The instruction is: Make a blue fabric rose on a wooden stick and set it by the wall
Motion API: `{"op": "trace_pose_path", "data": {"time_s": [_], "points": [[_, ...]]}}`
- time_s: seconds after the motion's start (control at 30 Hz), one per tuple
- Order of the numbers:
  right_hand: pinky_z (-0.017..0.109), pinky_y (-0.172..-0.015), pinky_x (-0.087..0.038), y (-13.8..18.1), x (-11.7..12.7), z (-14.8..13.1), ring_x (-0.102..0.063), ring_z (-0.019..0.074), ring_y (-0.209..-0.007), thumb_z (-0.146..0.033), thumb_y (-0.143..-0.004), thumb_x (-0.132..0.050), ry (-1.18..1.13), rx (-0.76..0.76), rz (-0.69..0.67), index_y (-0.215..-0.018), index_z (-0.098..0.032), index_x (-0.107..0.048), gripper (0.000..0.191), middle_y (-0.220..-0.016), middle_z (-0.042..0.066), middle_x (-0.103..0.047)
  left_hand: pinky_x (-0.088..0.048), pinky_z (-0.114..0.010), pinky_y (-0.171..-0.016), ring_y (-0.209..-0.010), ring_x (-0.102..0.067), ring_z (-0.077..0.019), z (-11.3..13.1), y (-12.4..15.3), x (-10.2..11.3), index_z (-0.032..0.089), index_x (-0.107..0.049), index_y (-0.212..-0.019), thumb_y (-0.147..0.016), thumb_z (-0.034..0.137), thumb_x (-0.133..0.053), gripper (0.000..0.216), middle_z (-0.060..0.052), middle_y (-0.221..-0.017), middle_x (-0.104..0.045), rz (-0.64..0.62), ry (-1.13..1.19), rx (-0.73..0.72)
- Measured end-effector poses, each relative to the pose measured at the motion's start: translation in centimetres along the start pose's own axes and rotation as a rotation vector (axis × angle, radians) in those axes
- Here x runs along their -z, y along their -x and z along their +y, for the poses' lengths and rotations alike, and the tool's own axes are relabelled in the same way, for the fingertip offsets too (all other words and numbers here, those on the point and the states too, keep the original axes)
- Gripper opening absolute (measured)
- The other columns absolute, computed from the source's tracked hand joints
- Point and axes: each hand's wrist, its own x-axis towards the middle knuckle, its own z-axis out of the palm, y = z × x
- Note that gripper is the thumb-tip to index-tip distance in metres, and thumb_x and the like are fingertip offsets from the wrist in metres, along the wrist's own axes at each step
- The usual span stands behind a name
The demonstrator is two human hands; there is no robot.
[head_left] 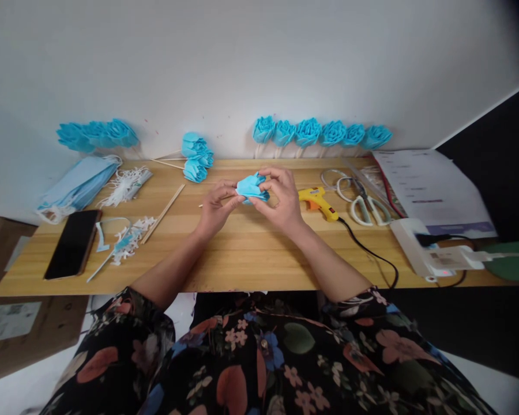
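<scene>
A blue handmade flower (249,185) is held between my two hands above the middle of the wooden table. My left hand (219,207) pinches its base, with the tip of a thin stick showing past the fingers on the left. Thumb and fingers of my right hand (281,199) grip the petals on the other side. The petals partly hide my fingertips. Just right of my right hand lies a yellow glue gun (322,203), its black cord running toward the front edge.
Finished blue flowers (308,132) lean along the wall, with more lying at [left back] a bundle (194,155). Face masks (80,183), a phone (72,245), scraps (132,239) and sticks (163,213) lie left. Scissors (365,202), papers (436,190) and a power strip (419,251) are right.
</scene>
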Motion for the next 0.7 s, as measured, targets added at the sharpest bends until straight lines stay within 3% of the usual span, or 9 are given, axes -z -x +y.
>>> {"op": "trace_pose_path", "data": {"time_s": [0.3, 0.47, 0.57, 0.7], "points": [[0.049, -0.099, -0.051, 0.1, 0.2, 0.3, -0.063, 0.0247, -0.112, -0.033, -0.094, -0.067, -0.037, -0.036, 0.015, -0.085, -0.026, -0.063, 0.012, -0.115, 0.005, -0.069, -0.050, -0.034, -0.093, -0.097, -0.068, -0.0185, 0.1, -0.3, 0.1, 0.022, -0.074, -0.079, -0.085, 0.048, -0.080, 0.027, -0.004, -0.099, -0.072, -0.059, -0.003, 0.023], [0.054, -0.106, -0.049, -0.3, 1.1, 0.4, -0.062, 0.0265, -0.122, -0.039, -0.101, -0.057, -0.095, -0.121, -0.035, -0.096, -0.030, -0.070, 0.017, -0.127, 0.004, -0.069, -0.050, -0.034, -0.091, -0.096, -0.066, -0.0193, 0.2, -0.5, 0.4, 0.022, -0.071, -0.076, -0.082, 0.054, -0.080, 0.034, -0.004, -0.095, -0.071, -0.007, 0.005, 0.073], [0.056, -0.112, -0.045, -0.6, 1.6, 0.4, -0.060, 0.0279, -0.128, -0.045, -0.101, -0.056, -0.094, -0.145, 0.020, -0.110, -0.032, -0.070, 0.022, -0.130, 0.005, -0.068, -0.049, -0.033, -0.088, -0.093, -0.065, -0.0184, 0.3, -0.7, 0.7, 0.022, -0.069, -0.076, -0.083, 0.056, -0.079, 0.036, -0.003, -0.091, -0.069, 0.051, 0.017, 0.095], [0.055, -0.108, -0.047, -0.6, 1.4, 0.3, -0.063, 0.0276, -0.121, -0.046, -0.098, -0.060, -0.073, -0.115, 0.021, -0.100, -0.031, -0.069, 0.018, -0.122, 0.003, -0.070, -0.049, -0.032, -0.087, -0.089, -0.064, -0.0171, 0.5, -0.8, 0.8, 0.022, -0.067, -0.075, -0.085, 0.054, -0.078, 0.036, -0.002, -0.089, -0.068, 0.064, 0.030, 0.091]]}}
